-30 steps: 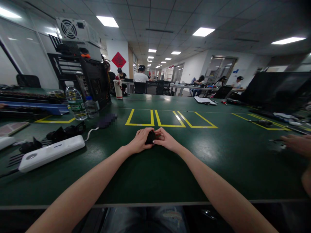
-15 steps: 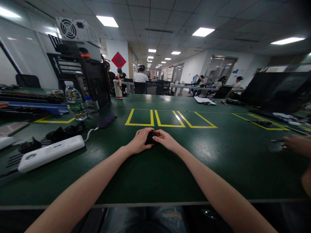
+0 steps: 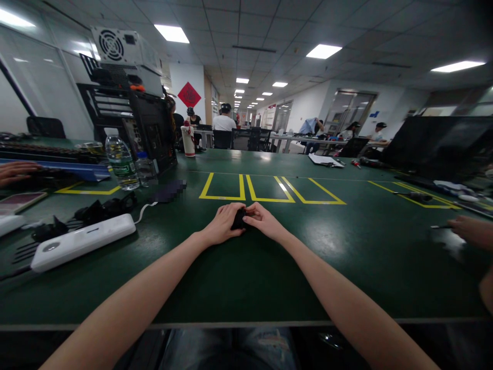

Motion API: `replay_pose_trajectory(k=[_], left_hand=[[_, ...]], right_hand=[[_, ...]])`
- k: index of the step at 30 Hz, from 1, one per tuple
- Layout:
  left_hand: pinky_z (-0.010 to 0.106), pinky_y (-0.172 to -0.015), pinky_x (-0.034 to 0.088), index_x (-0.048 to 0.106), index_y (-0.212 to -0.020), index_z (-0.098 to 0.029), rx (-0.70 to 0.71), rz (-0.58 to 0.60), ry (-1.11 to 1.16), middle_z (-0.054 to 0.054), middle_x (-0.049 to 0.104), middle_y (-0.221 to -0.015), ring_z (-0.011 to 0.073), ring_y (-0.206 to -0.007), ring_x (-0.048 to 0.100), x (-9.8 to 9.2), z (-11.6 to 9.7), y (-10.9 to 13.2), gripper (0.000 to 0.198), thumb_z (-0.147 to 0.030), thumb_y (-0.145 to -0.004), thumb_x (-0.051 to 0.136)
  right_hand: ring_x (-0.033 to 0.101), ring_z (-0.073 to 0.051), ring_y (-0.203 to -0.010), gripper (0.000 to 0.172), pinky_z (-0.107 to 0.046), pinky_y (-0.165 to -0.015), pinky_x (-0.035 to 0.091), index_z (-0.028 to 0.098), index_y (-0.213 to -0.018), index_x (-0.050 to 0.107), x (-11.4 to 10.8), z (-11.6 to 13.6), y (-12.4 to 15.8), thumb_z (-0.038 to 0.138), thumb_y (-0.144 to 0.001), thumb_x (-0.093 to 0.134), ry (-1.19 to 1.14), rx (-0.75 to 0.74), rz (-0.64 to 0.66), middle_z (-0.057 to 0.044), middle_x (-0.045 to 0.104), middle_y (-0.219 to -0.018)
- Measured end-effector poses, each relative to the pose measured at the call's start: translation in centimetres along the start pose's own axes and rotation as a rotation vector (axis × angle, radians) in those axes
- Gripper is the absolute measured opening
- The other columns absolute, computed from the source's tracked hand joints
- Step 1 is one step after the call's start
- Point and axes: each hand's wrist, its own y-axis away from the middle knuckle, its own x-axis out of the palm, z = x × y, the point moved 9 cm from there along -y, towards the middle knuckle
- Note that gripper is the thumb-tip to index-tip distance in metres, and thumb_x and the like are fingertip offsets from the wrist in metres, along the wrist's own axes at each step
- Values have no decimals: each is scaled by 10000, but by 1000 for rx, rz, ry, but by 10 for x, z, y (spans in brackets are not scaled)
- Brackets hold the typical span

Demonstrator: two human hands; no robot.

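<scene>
A small black object rests at the middle of the green table, partly covered by fingers. My left hand is wrapped round its left side, thumb toward me. From the right, my right hand pinches its edge with thumb and fingertips. What exactly the object is cannot be made out. Just beyond my hands lie yellow tape outlines on the table.
At the left are a white power strip, black cables, a water bottle and a computer case. Another person's hand holds a tool at the right; another hand is at the far left.
My hands stay around the black object with hardly any movement. At the far left, another person's hand has come further into view; the one at the right has shifted slightly.
</scene>
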Motion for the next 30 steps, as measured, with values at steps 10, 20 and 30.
replay_pose_trajectory(k=[10, 20, 30], left_hand=[[411, -923, 279, 276, -1167, -217, 3, -8, -9, 73, 430, -1117, 228, -1060, 409, 2, 3, 0, 555, -266, -699, 570], [410, -918, 282, 274, -1170, -221, 7, -9, 1, 71, 429, -1119, 230, -1065, 405, 1, 1, 0, 567, -271, -694, 577], [413, -922, 280, 278, -1169, -219, 6, -9, -2, 70, 428, -1115, 226, -1044, 417, 1, 2, 0, 548, -261, -703, 564]], right_hand=[[524, -151, -913, 316, -345, -825, 430, 189, -904, 459, 3, 5, 4, 241, -647, 636, 47, -25, 57, -15, 516, -942], [538, -136, -832, 251, -333, -792, 434, 190, -872, 471, 0, 2, -1, 301, -685, 596, -2, -4, 1, -10, 527, -884], [532, -160, -907, 365, -362, -817, 434, 202, -903, 439, 3, 3, 4, 222, -615, 663, 1, 2, 63, -12, 501, -936]])
